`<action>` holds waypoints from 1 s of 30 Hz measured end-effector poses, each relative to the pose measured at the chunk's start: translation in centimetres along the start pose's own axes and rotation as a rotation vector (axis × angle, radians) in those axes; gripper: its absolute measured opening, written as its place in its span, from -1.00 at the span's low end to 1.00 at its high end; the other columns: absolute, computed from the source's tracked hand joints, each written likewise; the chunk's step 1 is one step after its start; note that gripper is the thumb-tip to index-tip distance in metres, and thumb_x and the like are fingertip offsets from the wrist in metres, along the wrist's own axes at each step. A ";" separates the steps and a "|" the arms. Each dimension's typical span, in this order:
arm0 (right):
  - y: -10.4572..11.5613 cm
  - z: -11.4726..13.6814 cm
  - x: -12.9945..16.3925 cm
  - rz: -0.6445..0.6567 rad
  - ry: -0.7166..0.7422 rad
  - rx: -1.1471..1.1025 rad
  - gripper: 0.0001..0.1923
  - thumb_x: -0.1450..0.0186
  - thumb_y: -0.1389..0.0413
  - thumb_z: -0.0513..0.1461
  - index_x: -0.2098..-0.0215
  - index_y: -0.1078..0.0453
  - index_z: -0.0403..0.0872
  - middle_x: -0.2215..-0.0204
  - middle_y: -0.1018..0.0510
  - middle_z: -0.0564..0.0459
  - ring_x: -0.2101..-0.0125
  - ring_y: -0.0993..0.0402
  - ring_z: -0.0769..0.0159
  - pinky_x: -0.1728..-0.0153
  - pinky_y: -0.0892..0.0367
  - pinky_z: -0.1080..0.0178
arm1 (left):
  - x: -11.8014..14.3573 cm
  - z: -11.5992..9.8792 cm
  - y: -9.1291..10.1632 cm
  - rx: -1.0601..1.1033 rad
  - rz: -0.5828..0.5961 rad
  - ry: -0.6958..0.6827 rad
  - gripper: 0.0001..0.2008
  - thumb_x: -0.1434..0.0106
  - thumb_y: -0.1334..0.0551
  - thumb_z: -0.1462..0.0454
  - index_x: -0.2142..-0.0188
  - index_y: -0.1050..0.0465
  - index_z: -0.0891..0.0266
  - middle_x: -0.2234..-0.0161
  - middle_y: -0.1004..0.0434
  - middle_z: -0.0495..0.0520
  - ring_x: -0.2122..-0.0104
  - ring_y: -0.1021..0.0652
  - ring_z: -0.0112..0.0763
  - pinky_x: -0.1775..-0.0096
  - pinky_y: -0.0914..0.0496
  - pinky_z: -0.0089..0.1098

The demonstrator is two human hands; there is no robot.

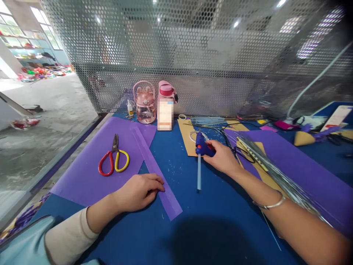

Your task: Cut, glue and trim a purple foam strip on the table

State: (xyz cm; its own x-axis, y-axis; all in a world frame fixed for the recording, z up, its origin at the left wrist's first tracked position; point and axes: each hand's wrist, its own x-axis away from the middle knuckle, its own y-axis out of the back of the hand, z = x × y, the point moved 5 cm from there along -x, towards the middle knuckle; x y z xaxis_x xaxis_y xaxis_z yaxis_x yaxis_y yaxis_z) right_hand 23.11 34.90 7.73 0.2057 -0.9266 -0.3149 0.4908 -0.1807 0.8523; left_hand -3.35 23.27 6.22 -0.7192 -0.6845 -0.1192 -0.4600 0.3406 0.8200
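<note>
My right hand [220, 156] is closed around the handle of a blue hot glue gun [202, 145]. A long translucent glue stick [199, 173] sticks out of the gun's back end towards me. My left hand [142, 191] has its fingers bent together on the edge of a narrow purple paper strip [157, 171], which lies slanting on the blue table. Part of that strip overlaps a large purple sheet [82, 162]. On the sheet rest scissors [114, 156] with one red and one yellow handle, beyond my left hand.
Behind stand a pink water bottle [145, 106], a second pink bottle [165, 90] and a phone-like upright panel [164, 116]. Near them is a small glue bottle [130, 108]. Thin wires [278, 173] and another purple sheet [298, 158] lie right. Perforated metal [193, 48] rises behind.
</note>
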 end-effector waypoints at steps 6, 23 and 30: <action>2.3 0.8 2.2 0.194 -0.120 -0.237 -0.72 -0.23 -0.02 -0.08 0.24 -0.48 -0.02 0.30 -0.61 -0.02 0.25 -0.50 0.09 0.25 -0.34 0.15 | -0.1 0.0 0.2 -0.011 0.029 -0.009 -0.70 -0.25 -0.03 0.43 0.14 -0.46 0.17 0.06 -0.48 0.09 0.10 -0.51 -0.37 0.09 -0.40 -0.41; 0.1 4.1 8.3 0.657 -0.056 -0.665 -0.63 -0.11 -0.21 -0.03 0.15 -0.51 0.01 0.31 -0.60 0.00 0.29 -0.53 0.10 0.23 -0.42 0.18 | 0.2 0.0 0.6 -0.062 0.090 0.021 -0.69 -0.22 -0.11 0.32 0.06 -0.47 0.19 -0.08 -0.39 0.14 -0.01 -0.45 -0.24 -0.02 -0.33 -0.28; -0.2 4.0 8.5 0.553 -0.035 -0.616 -0.59 -0.15 -0.15 0.03 0.15 -0.52 -0.03 0.17 -0.56 -0.08 0.20 -0.49 0.06 0.13 -0.37 0.12 | 0.6 0.1 -0.9 0.628 -0.193 0.621 -0.81 -0.12 -0.25 0.23 0.28 -0.44 0.28 0.56 -0.32 -0.10 0.58 -0.35 -0.56 0.50 -0.28 -0.50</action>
State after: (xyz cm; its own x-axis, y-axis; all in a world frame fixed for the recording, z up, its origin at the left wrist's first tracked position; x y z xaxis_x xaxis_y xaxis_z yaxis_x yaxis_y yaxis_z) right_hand 21.43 25.78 6.59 0.5317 -0.8405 0.1046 0.7047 0.5075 0.4959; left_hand -3.42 22.62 5.39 -0.2735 -0.9289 0.2498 -0.8741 0.3484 0.3385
